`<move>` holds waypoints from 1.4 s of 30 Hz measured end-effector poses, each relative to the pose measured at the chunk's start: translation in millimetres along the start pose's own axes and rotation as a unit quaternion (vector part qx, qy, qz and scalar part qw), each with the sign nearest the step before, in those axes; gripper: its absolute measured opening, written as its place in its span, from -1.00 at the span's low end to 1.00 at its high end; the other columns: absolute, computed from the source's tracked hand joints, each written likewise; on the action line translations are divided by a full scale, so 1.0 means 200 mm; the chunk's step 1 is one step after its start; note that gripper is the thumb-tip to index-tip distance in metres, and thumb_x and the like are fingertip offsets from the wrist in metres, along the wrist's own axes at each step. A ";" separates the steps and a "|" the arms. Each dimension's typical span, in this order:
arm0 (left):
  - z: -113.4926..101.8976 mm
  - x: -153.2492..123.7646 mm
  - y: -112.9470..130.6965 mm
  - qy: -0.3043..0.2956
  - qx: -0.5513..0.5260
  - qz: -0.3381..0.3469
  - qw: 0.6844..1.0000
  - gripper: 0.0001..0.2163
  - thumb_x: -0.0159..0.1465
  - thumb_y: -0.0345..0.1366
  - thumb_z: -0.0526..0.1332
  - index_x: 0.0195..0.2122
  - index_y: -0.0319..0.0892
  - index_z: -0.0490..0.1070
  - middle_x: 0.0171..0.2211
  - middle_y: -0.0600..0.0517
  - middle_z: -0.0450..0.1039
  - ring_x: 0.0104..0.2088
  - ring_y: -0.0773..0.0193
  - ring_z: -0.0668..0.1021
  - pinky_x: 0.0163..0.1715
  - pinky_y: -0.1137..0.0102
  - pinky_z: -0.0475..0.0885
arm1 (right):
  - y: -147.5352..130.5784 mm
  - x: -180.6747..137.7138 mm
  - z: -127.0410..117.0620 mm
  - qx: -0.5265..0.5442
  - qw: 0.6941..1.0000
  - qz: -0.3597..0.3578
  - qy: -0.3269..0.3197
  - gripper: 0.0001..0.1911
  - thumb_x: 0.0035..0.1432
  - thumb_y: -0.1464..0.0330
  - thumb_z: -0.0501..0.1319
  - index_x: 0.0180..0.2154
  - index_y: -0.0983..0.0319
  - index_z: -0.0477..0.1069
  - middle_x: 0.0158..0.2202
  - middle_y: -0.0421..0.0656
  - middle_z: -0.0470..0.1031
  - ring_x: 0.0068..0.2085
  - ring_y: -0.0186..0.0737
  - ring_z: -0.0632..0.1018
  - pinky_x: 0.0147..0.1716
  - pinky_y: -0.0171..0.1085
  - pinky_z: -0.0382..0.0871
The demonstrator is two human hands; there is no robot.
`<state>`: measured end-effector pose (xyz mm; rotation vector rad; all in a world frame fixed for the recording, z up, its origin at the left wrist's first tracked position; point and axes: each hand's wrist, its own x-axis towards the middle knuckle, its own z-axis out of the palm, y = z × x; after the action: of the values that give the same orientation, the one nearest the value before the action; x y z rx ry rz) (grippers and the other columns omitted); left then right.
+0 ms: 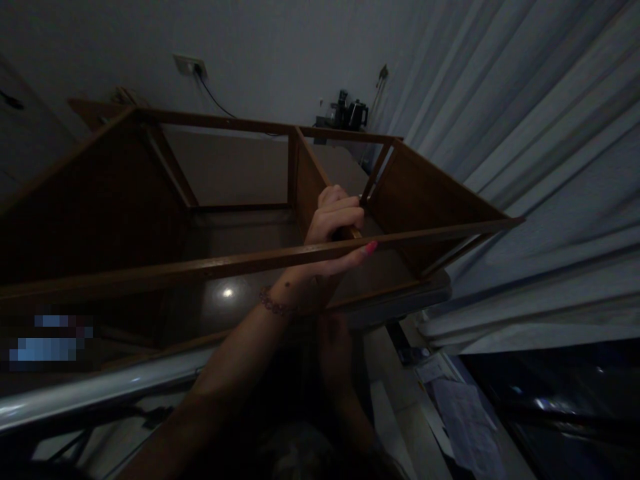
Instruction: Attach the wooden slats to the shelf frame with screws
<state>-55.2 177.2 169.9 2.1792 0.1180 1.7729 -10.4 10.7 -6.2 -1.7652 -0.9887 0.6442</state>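
Observation:
A brown wooden cabinet frame [235, 259] with open compartments rests on a grey tabletop [235, 233]. Its upright divider panel [311, 175] meets the near top rail around the middle. At that joint my left hand [333, 223] is closed, fingers wrapped over the divider's top edge and thumb stretched along under the near rail. A beaded bracelet [275, 303] circles the left wrist. Lower down, in deep shadow, my right hand [334, 337] is close to the frame's bottom near edge; its fingers are too dark to make out.
White curtains [540, 133] hang along the right side. Behind the frame are a wall socket [190, 65] with a plugged cord and a black kettle [357, 115]. A shiny metal tube [110, 383] runs at lower left. Papers [465, 420] lie at lower right.

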 end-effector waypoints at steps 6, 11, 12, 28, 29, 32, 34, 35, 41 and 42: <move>0.01 0.00 -0.02 0.000 0.006 0.012 1.000 -0.57 0.20 0.16 0.06 -0.56 -0.10 0.11 -0.59 0.12 0.14 -0.44 0.23 0.34 -0.06 0.05 0.29 | 0.05 0.05 -0.05 -0.141 0.947 -0.288 0.035 -0.72 0.34 0.21 0.01 -0.29 0.19 0.40 -0.37 -0.14 0.48 -0.31 -0.23 0.49 -0.30 -0.27 0.37; 0.01 0.00 -0.01 0.000 0.008 0.000 1.000 -0.56 0.21 0.17 0.04 -0.57 -0.09 0.10 -0.59 0.11 0.17 -0.43 0.21 0.35 -0.02 0.04 0.26 | 0.07 0.09 -0.09 -0.157 0.925 -0.347 0.009 -0.79 0.34 0.28 0.02 -0.24 0.17 0.40 -0.33 -0.15 0.50 -0.27 -0.22 0.50 -0.25 -0.23 0.40; 0.01 0.00 -0.01 0.000 0.007 -0.003 1.000 -0.55 0.20 0.18 0.03 -0.57 -0.08 0.10 -0.59 0.11 0.17 -0.42 0.20 0.36 -0.01 0.03 0.26 | 0.08 0.10 -0.10 -0.164 0.920 -0.357 -0.006 -0.81 0.34 0.28 0.04 -0.21 0.17 0.40 -0.30 -0.15 0.51 -0.25 -0.21 0.50 -0.23 -0.22 0.41; 0.02 -0.01 -0.03 0.008 -0.008 0.015 1.000 -0.55 0.20 0.18 0.06 -0.56 -0.10 0.12 -0.59 0.13 0.13 -0.45 0.25 0.33 -0.05 0.05 0.27 | 0.12 0.19 -0.14 -0.228 0.861 -0.450 -0.073 -0.86 0.28 0.37 0.13 -0.19 0.14 0.46 -0.25 -0.15 0.50 -0.18 -0.21 0.47 -0.15 -0.20 0.40; 0.02 -0.01 -0.03 0.009 -0.009 0.015 1.000 -0.56 0.20 0.17 0.07 -0.56 -0.10 0.13 -0.58 0.13 0.14 -0.45 0.25 0.33 -0.06 0.04 0.28 | 0.13 0.20 -0.13 -0.228 0.857 -0.456 -0.073 -0.86 0.29 0.37 0.11 -0.20 0.14 0.45 -0.26 -0.15 0.51 -0.20 -0.22 0.47 -0.16 -0.20 0.39; 0.01 -0.01 -0.01 0.014 -0.006 0.016 1.000 -0.56 0.20 0.15 0.08 -0.56 -0.11 0.13 -0.58 0.13 0.15 -0.45 0.25 0.35 -0.13 0.06 0.32 | 0.16 0.21 -0.11 -0.225 0.857 -0.461 -0.055 -0.81 0.31 0.33 0.08 -0.27 0.16 0.45 -0.34 -0.16 0.51 -0.25 -0.23 0.47 -0.19 -0.21 0.37; 0.01 0.00 -0.01 0.015 -0.007 0.015 1.000 -0.57 0.21 0.13 0.09 -0.56 -0.11 0.13 -0.58 0.13 0.16 -0.45 0.25 0.36 -0.15 0.07 0.32 | 0.18 0.22 -0.10 -0.219 0.858 -0.463 -0.036 -0.78 0.32 0.32 0.06 -0.29 0.17 0.45 -0.38 -0.15 0.50 -0.27 -0.22 0.47 -0.21 -0.21 0.37; 0.01 0.00 0.00 0.013 -0.007 0.014 1.000 -0.58 0.21 0.13 0.09 -0.56 -0.11 0.13 -0.58 0.13 0.16 -0.45 0.25 0.36 -0.15 0.07 0.32 | 0.20 0.22 -0.10 -0.214 0.859 -0.464 -0.027 -0.77 0.33 0.32 0.05 -0.29 0.17 0.46 -0.39 -0.15 0.50 -0.28 -0.22 0.47 -0.22 -0.20 0.36; 0.02 -0.01 -0.02 0.002 0.009 0.008 1.000 -0.56 0.22 0.16 0.05 -0.55 -0.11 0.17 -0.58 0.12 0.22 -0.41 0.23 0.42 -0.05 0.04 0.33 | 0.23 0.26 -0.07 -0.186 0.882 -0.434 0.004 -0.78 0.32 0.33 0.06 -0.30 0.16 0.46 -0.48 -0.16 0.49 -0.42 -0.27 0.48 -0.35 -0.27 0.37; 0.02 -0.01 -0.02 -0.001 0.012 0.005 1.000 -0.56 0.23 0.16 0.05 -0.55 -0.10 0.18 -0.57 0.11 0.24 -0.39 0.23 0.43 -0.03 0.03 0.32 | 0.22 0.26 -0.06 -0.181 0.889 -0.421 0.013 -0.78 0.32 0.33 0.05 -0.28 0.17 0.45 -0.47 -0.15 0.49 -0.41 -0.27 0.49 -0.37 -0.28 0.37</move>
<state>-51.2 179.6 165.4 2.2015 0.1281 1.7844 42.4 40.6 -42.1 -1.4183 -1.7765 -0.1326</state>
